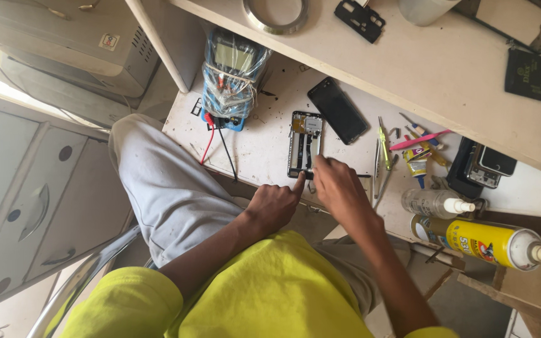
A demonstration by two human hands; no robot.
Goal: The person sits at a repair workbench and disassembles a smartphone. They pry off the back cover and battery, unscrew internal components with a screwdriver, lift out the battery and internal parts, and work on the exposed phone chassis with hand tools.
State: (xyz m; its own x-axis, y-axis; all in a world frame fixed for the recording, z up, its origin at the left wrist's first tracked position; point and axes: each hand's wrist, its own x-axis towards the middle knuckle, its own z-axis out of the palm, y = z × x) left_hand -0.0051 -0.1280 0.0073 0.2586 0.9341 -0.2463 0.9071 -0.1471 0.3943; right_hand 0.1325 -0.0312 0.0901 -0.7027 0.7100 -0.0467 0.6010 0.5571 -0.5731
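Left hand: one, mostly curled, forefinger stretched out with its tip pressing the bottom edge of the opened phone; it grips nothing.
Right hand: one, fingers bunched and pinched at the opened phone's lower right corner; whether a tool sits in the pinch I cannot tell.
Opened phone: one, back off and insides showing, lying flat on the table at 12 o'clock from both hands.
Black phone: one, dark slab lying at 1 o'clock from the opened phone, just beside it.
Meter: one, blue, wrapped in clear film, at 10 o'clock from the opened phone; two leads, one red and one black, trail from its lower end.
Tweezers and drivers: a small cluster, count unclear, at 3 o'clock from the opened phone.
Spray can: one, yellow, lying on its side at 4 o'clock from the right hand.
Bottle: one, clear, lying just above the spray can.
Table: one, pale and scuffed.
Shelf: one, above the table, carrying a metal ring.
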